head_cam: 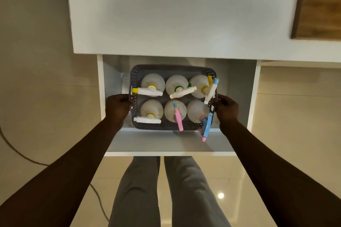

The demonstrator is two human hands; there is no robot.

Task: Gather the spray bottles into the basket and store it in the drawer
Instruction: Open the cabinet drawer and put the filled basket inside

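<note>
The drawer [166, 143] stands pulled out below the white worktop [166, 14]. The grey perforated basket [134, 76] sits inside the drawer opening, towards its front and roughly midway between the side walls. Whether the basket rests on the drawer floor or is held just above it cannot be told.

The basket holds six spray bottles, upright, in two rows of three:
- Back row: a bottle with a yellow collar [153, 81], a bottle with a green collar [175, 82], and a bottle with a blue nozzle tip [197, 84].
- Front row: a bottle with a white sprayer [151, 108], a bottle with a pink sprayer [173, 111], and a bottle with a blue sprayer [196, 110].

The blue sprayer projects past the front rim of the basket, over the drawer front.

The left hand [117, 107] grips the left rim of the basket, fingers curled round its edge. The right hand [227, 107] grips the right rim in the same way. Both arms reach forward from the bottom corners of the view.

Below the drawer, legs in grey trousers [140, 190] stand on a glossy tiled floor [36, 61]. A dark cable [18, 151] lies on the floor at left. A wooden panel [319, 5] lies at the upper right.
</note>
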